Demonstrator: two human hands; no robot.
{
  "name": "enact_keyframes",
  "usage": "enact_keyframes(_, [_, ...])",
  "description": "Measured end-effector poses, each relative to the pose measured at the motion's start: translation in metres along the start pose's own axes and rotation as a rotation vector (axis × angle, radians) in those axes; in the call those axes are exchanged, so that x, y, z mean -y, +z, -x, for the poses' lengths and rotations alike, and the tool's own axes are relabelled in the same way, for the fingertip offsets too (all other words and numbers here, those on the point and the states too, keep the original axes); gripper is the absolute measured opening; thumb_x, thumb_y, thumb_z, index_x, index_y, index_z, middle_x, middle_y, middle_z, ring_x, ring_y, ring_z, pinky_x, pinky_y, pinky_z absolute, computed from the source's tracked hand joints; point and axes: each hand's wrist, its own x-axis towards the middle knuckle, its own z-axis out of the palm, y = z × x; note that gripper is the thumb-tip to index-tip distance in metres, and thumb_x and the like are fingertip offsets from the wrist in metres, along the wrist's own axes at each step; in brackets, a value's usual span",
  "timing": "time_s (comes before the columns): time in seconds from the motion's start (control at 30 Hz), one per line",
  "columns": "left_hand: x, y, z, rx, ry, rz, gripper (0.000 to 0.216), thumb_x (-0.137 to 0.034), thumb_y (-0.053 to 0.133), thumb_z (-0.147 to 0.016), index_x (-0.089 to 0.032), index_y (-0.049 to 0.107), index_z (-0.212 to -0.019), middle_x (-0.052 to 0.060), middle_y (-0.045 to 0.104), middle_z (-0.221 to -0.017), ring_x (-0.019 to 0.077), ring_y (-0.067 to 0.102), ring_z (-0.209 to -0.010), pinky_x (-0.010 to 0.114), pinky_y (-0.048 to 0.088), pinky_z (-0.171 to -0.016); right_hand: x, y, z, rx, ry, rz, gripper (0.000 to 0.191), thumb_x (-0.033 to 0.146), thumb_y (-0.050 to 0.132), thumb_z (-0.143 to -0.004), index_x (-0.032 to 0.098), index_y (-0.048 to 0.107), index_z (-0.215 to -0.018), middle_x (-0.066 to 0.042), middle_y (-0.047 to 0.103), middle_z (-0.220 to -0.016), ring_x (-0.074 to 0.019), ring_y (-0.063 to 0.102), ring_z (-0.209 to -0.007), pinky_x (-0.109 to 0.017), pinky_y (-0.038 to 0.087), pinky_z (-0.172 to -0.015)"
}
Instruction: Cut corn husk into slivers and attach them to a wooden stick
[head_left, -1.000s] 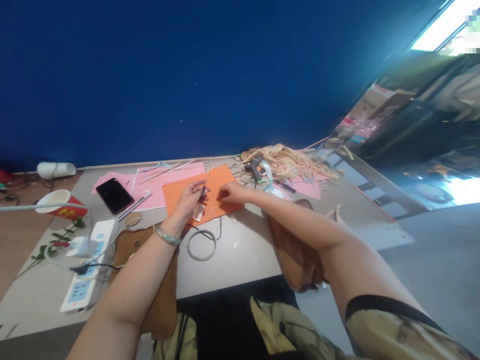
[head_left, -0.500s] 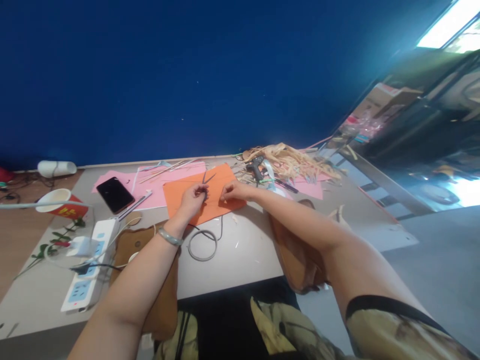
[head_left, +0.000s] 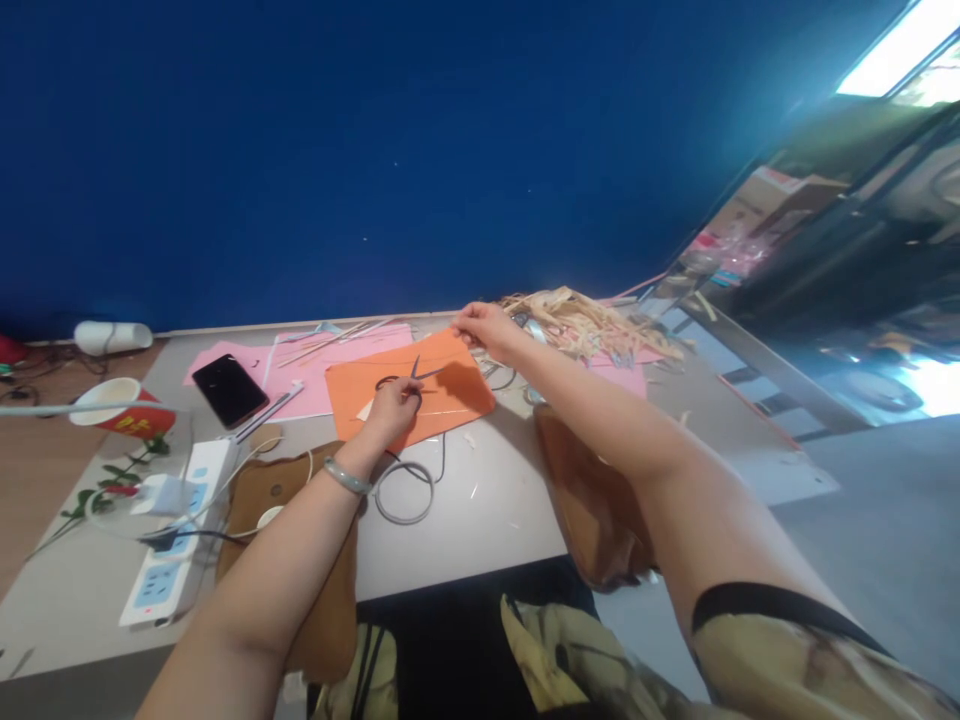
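Observation:
My left hand (head_left: 395, 403) rests on the orange paper sheet (head_left: 450, 395), fingers curled around the handle end of small dark scissors (head_left: 417, 373), whose blades point away across the sheet. My right hand (head_left: 484, 323) reaches to the sheet's far corner beside the pile of dried straw strips (head_left: 581, 315). Its fingers are drawn together, and what they hold is hidden. A pale scrap (head_left: 365, 410) lies on the sheet just left of my left hand.
Pink paper (head_left: 315, 375) carries a black phone (head_left: 229, 390) and thin sticks. A wire ring (head_left: 405, 492), brown leather pieces (head_left: 592, 500), a white power strip (head_left: 176, 530) and a red paper cup (head_left: 120, 408) also lie on the grey table (head_left: 487, 510).
My right hand left the middle of the orange sheet and moved up to its far corner by the straw. My left hand lowered the scissors flat onto the sheet.

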Motion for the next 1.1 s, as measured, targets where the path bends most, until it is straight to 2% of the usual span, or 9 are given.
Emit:
enact_keyframes(0.1, [-0.002,0.001,0.002,0.021,0.098,-0.138,0.026,-0.016,0.052,-0.074,-0.016,0.068,-0.095,0.006,0.068,-0.082,0.0162,0.063,-0.073,0.028,0.05,-0.072,0.01,0.024,-0.027,0.103,-0.097,0.218,0.007,0.017,0.063,-0.075,0.013,0.058,-0.074,0.0,0.062,-0.058,-0.0041,0.047,-0.044,-0.014,0.036,-0.041])
enact_keyframes(0.23, [-0.004,0.001,0.005,0.059,0.18,-0.244,0.031,-0.013,0.047,-0.077,-0.018,0.068,-0.098,0.007,0.069,-0.09,0.0181,0.064,-0.083,0.032,0.049,-0.081,0.007,0.068,-0.061,0.264,-0.274,0.949,0.015,0.018,0.056,-0.079,0.011,0.067,-0.087,-0.006,0.069,-0.074,-0.0087,0.06,-0.059,-0.017,0.043,-0.053])
enact_keyframes(0.27, [-0.004,0.0,0.005,0.069,0.19,-0.265,0.031,-0.013,0.046,-0.077,-0.018,0.068,-0.099,0.007,0.069,-0.09,0.0183,0.064,-0.084,0.032,0.049,-0.082,0.005,0.078,-0.068,0.267,-0.292,1.02,0.015,0.015,0.058,-0.076,0.011,0.069,-0.086,-0.007,0.07,-0.077,-0.011,0.062,-0.065,-0.018,0.044,-0.058])
enact_keyframes(0.43, [-0.005,-0.001,0.006,0.122,0.213,-0.356,0.032,-0.011,0.045,-0.076,-0.016,0.068,-0.099,0.008,0.07,-0.091,0.0194,0.063,-0.089,0.033,0.047,-0.087,-0.006,0.114,-0.095,0.292,-0.325,1.193,0.02,0.01,0.058,-0.072,0.012,0.072,-0.086,-0.01,0.072,-0.092,-0.0189,0.063,-0.088,-0.022,0.043,-0.074])
enact_keyframes(0.67, [-0.014,-0.003,0.004,0.176,0.193,-0.417,0.033,-0.011,0.045,-0.074,-0.015,0.068,-0.097,0.008,0.07,-0.093,0.02,0.062,-0.089,0.031,0.047,-0.085,-0.017,0.134,-0.105,0.356,-0.252,1.338,0.02,0.015,0.057,-0.076,0.007,0.071,-0.088,-0.019,0.07,-0.093,-0.0232,0.064,-0.083,-0.027,0.044,-0.071])
enact_keyframes(0.83, [-0.018,-0.004,0.007,0.162,0.179,-0.395,0.033,-0.01,0.045,-0.073,-0.015,0.068,-0.097,0.008,0.07,-0.092,0.0196,0.063,-0.088,0.031,0.047,-0.084,-0.006,0.129,-0.095,0.362,-0.295,1.319,0.024,0.015,0.05,-0.082,0.005,0.065,-0.098,-0.02,0.067,-0.102,-0.0228,0.061,-0.09,-0.028,0.042,-0.075])
enact_keyframes(0.93, [-0.016,-0.004,0.008,0.152,0.185,-0.381,0.033,-0.01,0.045,-0.075,-0.014,0.068,-0.098,0.008,0.07,-0.091,0.0187,0.063,-0.088,0.03,0.047,-0.085,0.016,0.106,-0.078,0.349,-0.354,1.246,0.027,0.019,0.042,-0.088,0.007,0.061,-0.104,-0.015,0.066,-0.103,-0.017,0.058,-0.088,-0.024,0.04,-0.073])
enact_keyframes(1.0, [-0.015,-0.004,0.009,0.143,0.191,-0.39,0.033,-0.01,0.044,-0.075,-0.015,0.068,-0.097,0.008,0.07,-0.092,0.0184,0.063,-0.088,0.029,0.047,-0.085,0.033,0.082,-0.058,0.379,-0.371,1.196,0.024,0.022,0.045,-0.088,0.008,0.06,-0.098,-0.011,0.066,-0.093,-0.0131,0.056,-0.077,-0.021,0.038,-0.066])
enact_keyframes(1.1, [-0.013,-0.004,0.008,0.143,0.217,-0.424,0.034,-0.01,0.044,-0.074,-0.016,0.069,-0.098,0.008,0.07,-0.094,0.0186,0.063,-0.088,0.029,0.047,-0.084,0.052,0.039,-0.013,0.687,-0.373,0.958,0.017,0.023,0.048,-0.086,0.01,0.059,-0.089,-0.005,0.064,-0.078,-0.0088,0.051,-0.063,-0.019,0.036,-0.057])
